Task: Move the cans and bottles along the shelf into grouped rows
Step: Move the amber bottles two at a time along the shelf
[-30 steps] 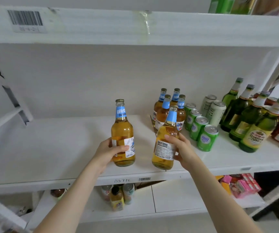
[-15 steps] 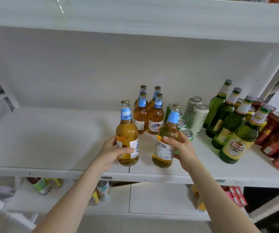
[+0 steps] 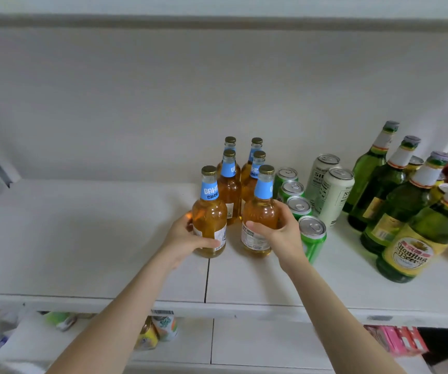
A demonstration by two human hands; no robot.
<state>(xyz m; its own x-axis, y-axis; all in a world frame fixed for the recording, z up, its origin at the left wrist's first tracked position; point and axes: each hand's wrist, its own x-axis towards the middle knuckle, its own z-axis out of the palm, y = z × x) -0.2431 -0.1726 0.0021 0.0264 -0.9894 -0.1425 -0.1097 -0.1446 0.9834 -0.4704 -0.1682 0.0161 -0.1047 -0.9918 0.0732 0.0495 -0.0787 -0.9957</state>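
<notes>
Your left hand (image 3: 187, 238) is gripping one amber bottle (image 3: 209, 214) around its body, and your right hand (image 3: 282, 234) is curling round a second amber bottle (image 3: 260, 211) just beside it. You are holding both upright at the white shelf (image 3: 82, 238), directly in front of four matching bottles (image 3: 229, 184) in two rows. A line of green cans (image 3: 313, 238) is sitting just right of your right hand.

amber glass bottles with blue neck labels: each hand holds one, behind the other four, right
Not behind. In the head view the left hand and right hand each hold one amber glass bottle in front of the other four bottles.
</notes>
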